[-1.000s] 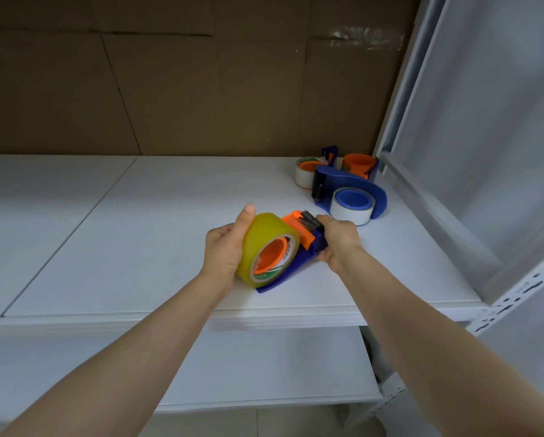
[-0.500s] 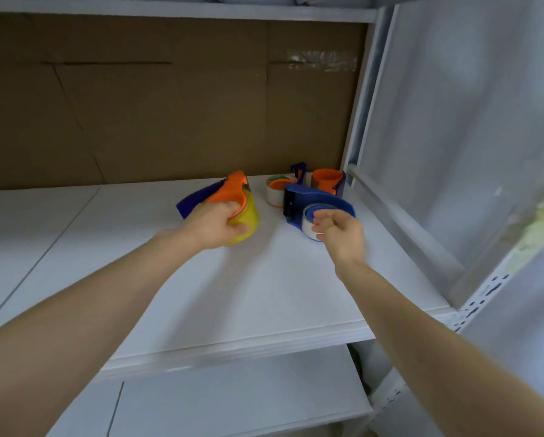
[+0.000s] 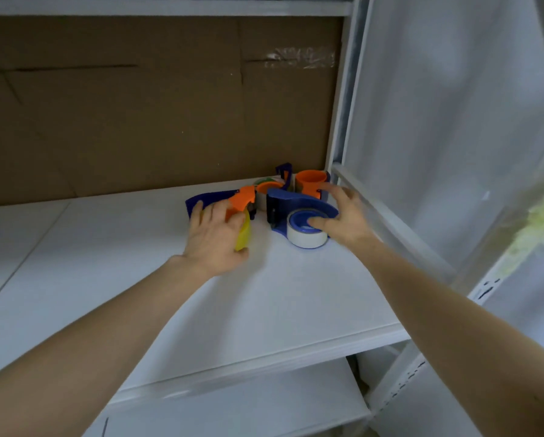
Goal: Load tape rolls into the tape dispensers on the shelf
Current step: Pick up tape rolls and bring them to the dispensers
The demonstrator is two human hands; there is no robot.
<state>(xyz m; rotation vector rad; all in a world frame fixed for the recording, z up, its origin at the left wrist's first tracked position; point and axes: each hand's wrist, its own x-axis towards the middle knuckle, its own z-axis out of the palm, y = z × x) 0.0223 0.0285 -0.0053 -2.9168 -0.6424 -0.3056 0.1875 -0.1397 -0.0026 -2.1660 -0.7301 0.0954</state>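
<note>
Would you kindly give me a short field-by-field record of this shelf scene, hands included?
Left hand: lies over the yellow roll on its blue dispenser, fingers fairly straight
Right hand: spread over the second dispenser, thumb at the core of its white roll
Behind them: a third roll and an orange hub
Surface: white shelf, cardboard at the back

Body parts in view: two forearms (image 3: 106, 326) and two hands, all above the shelf (image 3: 264, 310). Left hand (image 3: 215, 238): bare, with the forearm bare to the point where it leaves view below the shelf's front edge. Right hand (image 3: 343, 220): bare, likewise with a bare forearm. Fingers of both hands are blurred; nail and surface detail cannot be read.
</note>
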